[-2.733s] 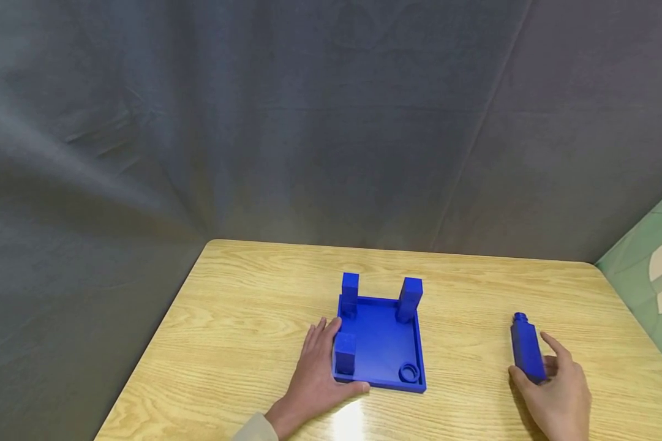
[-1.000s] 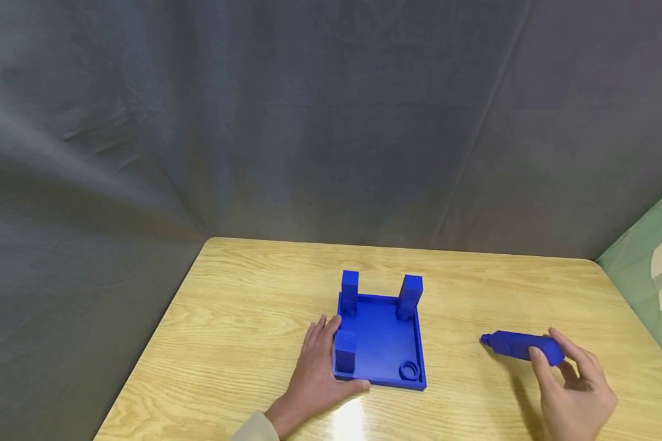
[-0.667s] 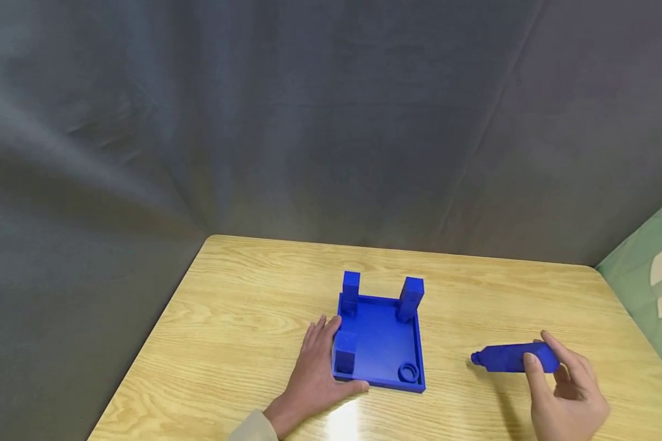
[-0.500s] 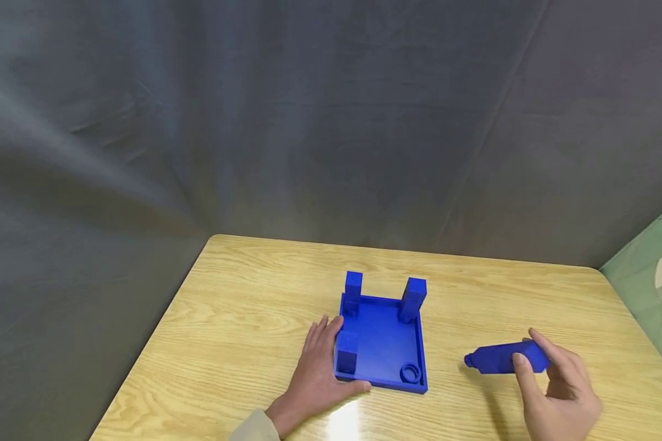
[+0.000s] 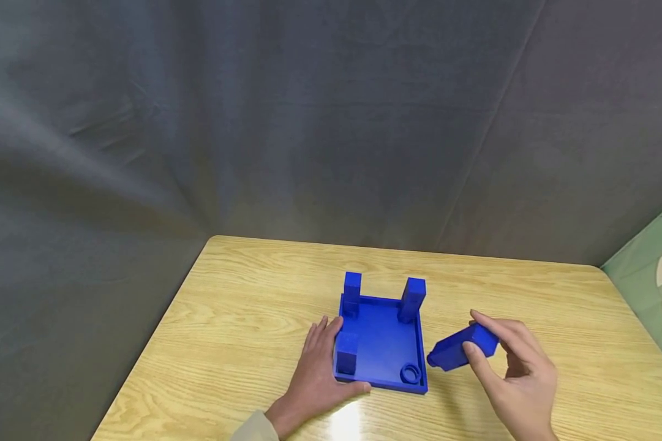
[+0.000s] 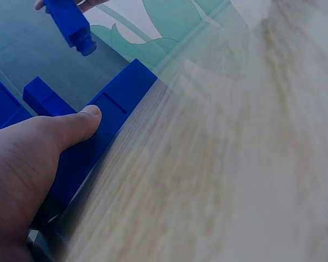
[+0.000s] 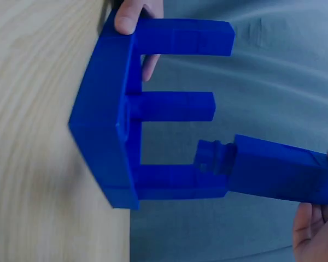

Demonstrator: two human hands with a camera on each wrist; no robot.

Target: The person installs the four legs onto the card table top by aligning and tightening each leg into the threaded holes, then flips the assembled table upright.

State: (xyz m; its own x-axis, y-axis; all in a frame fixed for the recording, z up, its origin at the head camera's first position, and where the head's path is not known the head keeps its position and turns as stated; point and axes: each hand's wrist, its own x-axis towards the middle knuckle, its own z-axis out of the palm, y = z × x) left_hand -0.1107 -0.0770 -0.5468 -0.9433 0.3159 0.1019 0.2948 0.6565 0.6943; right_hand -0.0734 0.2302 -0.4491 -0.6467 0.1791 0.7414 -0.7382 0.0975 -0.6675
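Observation:
A blue square tray-like base (image 5: 383, 343) lies on the table, with blue square legs standing at three of its corners. A round raised socket ring (image 5: 410, 373) marks its near right corner. My left hand (image 5: 316, 373) rests against the near left corner, fingers fairly straight along the left side and thumb along the front wall. My right hand (image 5: 520, 373) pinches a loose blue leg (image 5: 460, 348) by its square end, between thumb and fingers. In the right wrist view, the leg's grooved round tip (image 7: 212, 157) points towards the base, apart from it.
The wood-grain table (image 5: 242, 306) has rounded far corners. Behind it and on the left hangs a dark grey curtain (image 5: 331, 122). A green patterned cloth (image 5: 653, 269) is at the right edge.
My right hand picked up the leg from the table's right side, turned its grooved end leftward and down, and carried it left, close to the base. The left hand has stayed put.

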